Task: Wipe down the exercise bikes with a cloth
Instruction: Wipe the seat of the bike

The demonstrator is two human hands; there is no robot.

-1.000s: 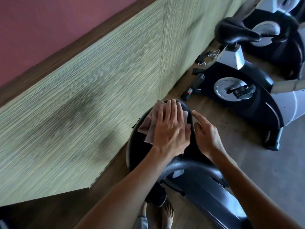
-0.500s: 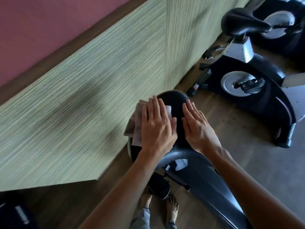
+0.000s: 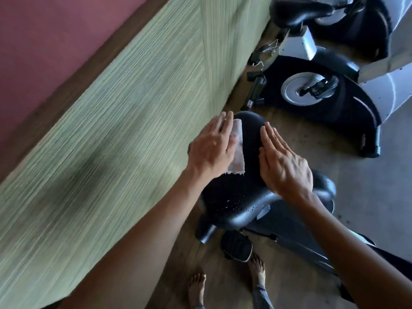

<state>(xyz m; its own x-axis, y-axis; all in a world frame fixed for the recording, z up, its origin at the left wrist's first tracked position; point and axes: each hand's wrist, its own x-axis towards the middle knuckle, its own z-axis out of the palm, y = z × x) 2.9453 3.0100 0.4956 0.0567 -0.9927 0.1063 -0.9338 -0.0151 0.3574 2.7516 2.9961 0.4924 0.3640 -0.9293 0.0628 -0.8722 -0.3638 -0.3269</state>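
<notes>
Your left hand (image 3: 211,150) lies flat, fingers straight, pressing the pale pink cloth (image 3: 236,150) onto the left side of the black padded bike saddle (image 3: 245,192). Your right hand (image 3: 283,161) rests flat on its right side. The saddle's long axis runs away from you, droplets nearest you.

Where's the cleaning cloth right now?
In the head view, the cloth lies under the left hand on the left side of the black bike seat, next to the green wall panel.

No legible text, labels, brands or nos. anywhere; red tag on 2nd bike's stabilizer (image 3: 249,104) too blurry.
</notes>
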